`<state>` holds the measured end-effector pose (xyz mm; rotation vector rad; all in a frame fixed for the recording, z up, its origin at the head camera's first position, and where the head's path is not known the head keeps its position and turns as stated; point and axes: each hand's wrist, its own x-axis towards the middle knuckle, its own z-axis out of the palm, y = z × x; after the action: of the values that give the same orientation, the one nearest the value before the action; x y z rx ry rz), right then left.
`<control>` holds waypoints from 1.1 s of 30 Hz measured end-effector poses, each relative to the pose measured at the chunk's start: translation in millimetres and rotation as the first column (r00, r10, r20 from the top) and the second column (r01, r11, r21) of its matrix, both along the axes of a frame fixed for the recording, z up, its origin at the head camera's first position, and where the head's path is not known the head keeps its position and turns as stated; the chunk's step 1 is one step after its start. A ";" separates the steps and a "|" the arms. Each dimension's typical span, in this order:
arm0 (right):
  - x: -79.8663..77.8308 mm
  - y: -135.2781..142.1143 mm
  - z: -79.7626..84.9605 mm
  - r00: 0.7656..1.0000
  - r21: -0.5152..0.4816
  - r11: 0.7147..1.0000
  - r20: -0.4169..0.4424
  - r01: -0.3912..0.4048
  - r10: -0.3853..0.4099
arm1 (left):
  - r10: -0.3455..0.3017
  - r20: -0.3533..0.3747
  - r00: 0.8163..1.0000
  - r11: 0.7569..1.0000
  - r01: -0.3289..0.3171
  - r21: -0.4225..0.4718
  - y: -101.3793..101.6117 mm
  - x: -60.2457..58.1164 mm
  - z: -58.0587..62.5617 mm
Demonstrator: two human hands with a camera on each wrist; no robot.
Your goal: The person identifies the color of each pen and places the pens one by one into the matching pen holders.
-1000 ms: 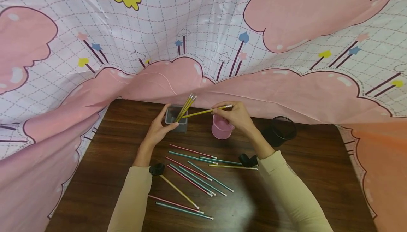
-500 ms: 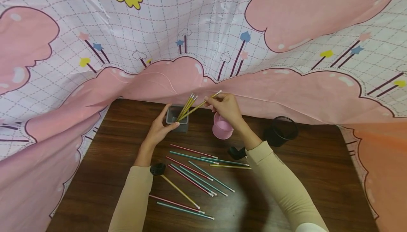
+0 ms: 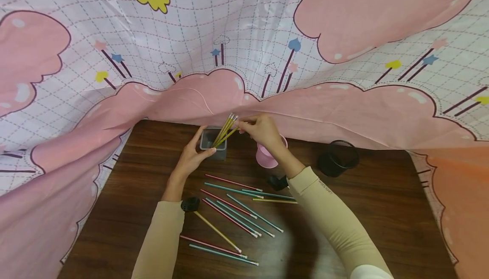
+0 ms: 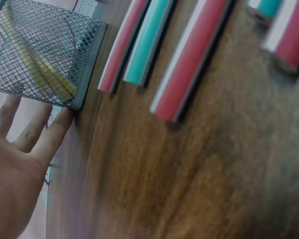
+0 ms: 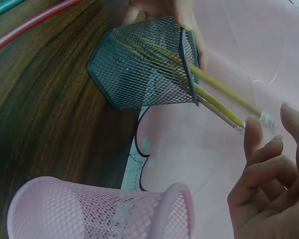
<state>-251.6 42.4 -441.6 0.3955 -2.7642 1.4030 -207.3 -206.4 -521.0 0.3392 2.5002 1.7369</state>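
My left hand (image 3: pixel 192 153) holds a dark square mesh pencil cup (image 3: pixel 219 155) at its left side, thumb across the near rim. Several yellow pencils (image 3: pixel 224 131) stand slanted in the cup, eraser ends up. In the left wrist view, the fingers (image 4: pixel 52 137) press against the mesh wall. My right hand (image 3: pixel 263 131) is just right of the eraser ends. In the right wrist view, its thumb and index finger are parted around the blurred tip of one yellow pencil (image 5: pixel 229 94), without visibly pinching it. The other fingers there are curled in.
A pink mesh cup (image 3: pixel 265 159) stands beneath the right forearm, and a black round cup (image 3: pixel 331 163) stands farther right. Several red, teal and gold pencils lie on the wooden table (image 3: pixel 114 211), including a gold pencil (image 3: pixel 217 231) by the left wrist. A patterned cloth hangs behind.
My right hand has moved left with a yellow pencil, which has tilted up and slid into the square cup. The fingers now part at its eraser end. The left hand stays on the cup.
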 end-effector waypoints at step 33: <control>33.5 45.1 -6.8 0.988 -0.057 0.997 -0.145 0.051 -0.059 | -0.001 0.012 1.000 1.000 0.001 -0.006 0.2 1.2 -0.8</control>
<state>-218.2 87.5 -448.3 0.4005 -2.5953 1.3732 -206.2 -206.2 -521.8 0.3284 2.4968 1.7252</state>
